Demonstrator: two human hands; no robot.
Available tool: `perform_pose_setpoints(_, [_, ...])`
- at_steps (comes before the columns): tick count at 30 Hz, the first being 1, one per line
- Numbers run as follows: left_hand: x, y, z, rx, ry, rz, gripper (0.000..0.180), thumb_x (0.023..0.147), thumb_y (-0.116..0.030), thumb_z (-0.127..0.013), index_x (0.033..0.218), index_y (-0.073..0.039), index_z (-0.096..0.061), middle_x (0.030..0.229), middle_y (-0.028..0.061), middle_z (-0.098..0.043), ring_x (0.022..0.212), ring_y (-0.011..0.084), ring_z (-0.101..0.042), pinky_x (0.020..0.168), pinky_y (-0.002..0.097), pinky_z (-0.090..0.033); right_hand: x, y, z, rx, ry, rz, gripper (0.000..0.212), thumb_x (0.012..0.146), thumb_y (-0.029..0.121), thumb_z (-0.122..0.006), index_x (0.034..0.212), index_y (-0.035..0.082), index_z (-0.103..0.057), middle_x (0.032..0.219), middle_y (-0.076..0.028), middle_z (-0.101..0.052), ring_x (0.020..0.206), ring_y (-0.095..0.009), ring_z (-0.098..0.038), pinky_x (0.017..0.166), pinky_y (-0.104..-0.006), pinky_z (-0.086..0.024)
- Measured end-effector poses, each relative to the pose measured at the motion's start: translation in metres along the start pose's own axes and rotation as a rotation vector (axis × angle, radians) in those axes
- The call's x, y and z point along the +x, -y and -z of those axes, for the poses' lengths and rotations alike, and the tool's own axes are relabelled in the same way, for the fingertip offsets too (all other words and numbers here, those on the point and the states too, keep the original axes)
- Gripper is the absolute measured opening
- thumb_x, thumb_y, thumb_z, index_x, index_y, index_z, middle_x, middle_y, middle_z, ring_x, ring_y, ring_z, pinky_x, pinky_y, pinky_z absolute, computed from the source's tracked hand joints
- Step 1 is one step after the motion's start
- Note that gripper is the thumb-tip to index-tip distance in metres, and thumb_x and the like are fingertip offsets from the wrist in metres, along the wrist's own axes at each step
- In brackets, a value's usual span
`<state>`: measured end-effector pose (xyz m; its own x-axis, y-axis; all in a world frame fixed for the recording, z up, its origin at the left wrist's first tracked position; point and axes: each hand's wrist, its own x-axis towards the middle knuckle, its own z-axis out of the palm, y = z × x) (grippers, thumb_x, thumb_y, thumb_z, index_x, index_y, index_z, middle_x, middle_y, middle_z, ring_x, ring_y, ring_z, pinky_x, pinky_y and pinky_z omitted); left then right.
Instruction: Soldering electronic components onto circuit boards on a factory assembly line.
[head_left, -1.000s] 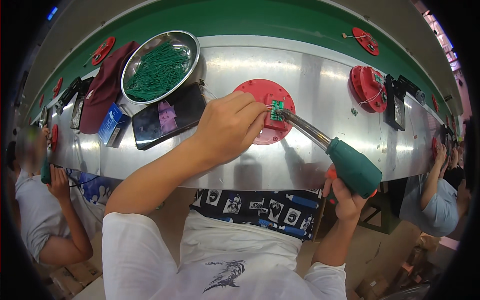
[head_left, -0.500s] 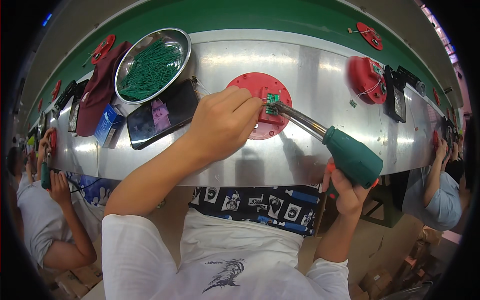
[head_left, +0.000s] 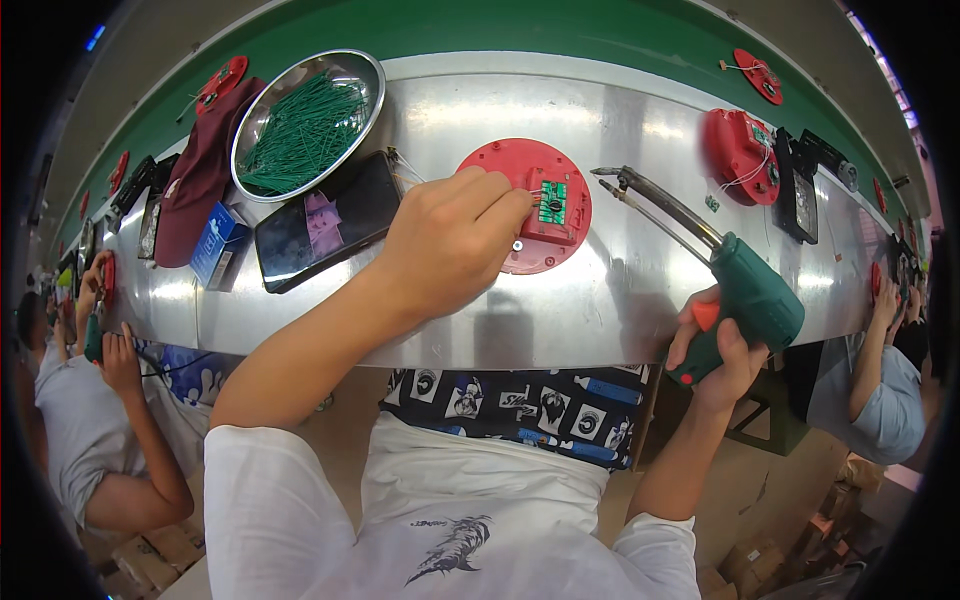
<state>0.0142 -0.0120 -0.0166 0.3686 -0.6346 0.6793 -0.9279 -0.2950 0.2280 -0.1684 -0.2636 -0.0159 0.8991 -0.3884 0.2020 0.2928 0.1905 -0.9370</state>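
My left hand (head_left: 455, 240) pinches at the small green board (head_left: 552, 201) on the round red case (head_left: 528, 203), which lies in the middle of the shiny desk (head_left: 640, 300). My right hand (head_left: 718, 345) is wrapped tight around the green soldering gun (head_left: 745, 285), just beside the case.

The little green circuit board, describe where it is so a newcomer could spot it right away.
Start at the long shiny metal workbench and find the round red plastic housing at its middle, under the left hand. The small green rectangular circuit board sits in that housing's centre, just beyond the fingertips. The other red housings nearby are not under a hand.
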Motion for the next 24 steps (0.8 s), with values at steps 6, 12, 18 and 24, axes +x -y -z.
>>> perform_pose_setpoints(6, [-0.001, -0.001, 0.005, 0.001, 0.068, 0.037, 0.012, 0.08, 0.001, -0.07, 0.091, 0.001, -0.067, 0.076, 0.0107, -0.061, 0.065, 0.0267, -0.06, 0.056, 0.0371, -0.049, 0.001, -0.002, 0.0, -0.007, -0.014, 0.004, 0.05, 0.093, 0.018, -0.062, 0.132, -0.01, -0.045, 0.093, -0.025, -0.061, 0.046, -0.025, -0.057, 0.039, -0.0322, -0.047])
perform_pose_setpoints(12, [0.001, -0.005, 0.007, 0.006, 0.074, 0.083, 0.011, 0.082, -0.001, -0.07, 0.092, 0.0, -0.066, 0.077, 0.0112, -0.061, 0.066, 0.0279, -0.061, 0.056, 0.0375, -0.049, 0.0, -0.002, 0.0, 0.01, -0.014, 0.008, 0.049, 0.093, 0.018, -0.061, 0.13, -0.01, -0.046, 0.095, -0.025, -0.061, 0.047, -0.024, -0.058, 0.039, -0.0323, -0.047])
perform_pose_setpoints(18, [0.001, -0.004, 0.006, -0.081, 0.014, 0.138, 0.008, 0.084, -0.002, -0.068, 0.091, 0.0, -0.065, 0.078, 0.0124, -0.061, 0.065, 0.0295, -0.061, 0.058, 0.0378, -0.049, 0.0, -0.002, 0.003, 0.009, 0.002, 0.004, 0.048, 0.094, 0.02, -0.061, 0.129, -0.009, -0.047, 0.096, -0.024, -0.061, 0.048, -0.024, -0.059, 0.039, -0.0323, -0.047])
perform_pose_setpoints(24, [0.008, 0.001, 0.018, -0.127, -0.197, 0.158, 0.007, 0.086, -0.003, -0.068, 0.093, 0.0, -0.067, 0.079, 0.0117, -0.063, 0.065, 0.028, -0.061, 0.057, 0.0369, -0.049, 0.001, 0.0, -0.005, -0.085, -0.052, 0.019, 0.048, 0.096, 0.029, -0.058, 0.117, -0.013, -0.049, 0.082, -0.021, -0.059, 0.042, -0.02, -0.055, 0.034, -0.029, -0.043])
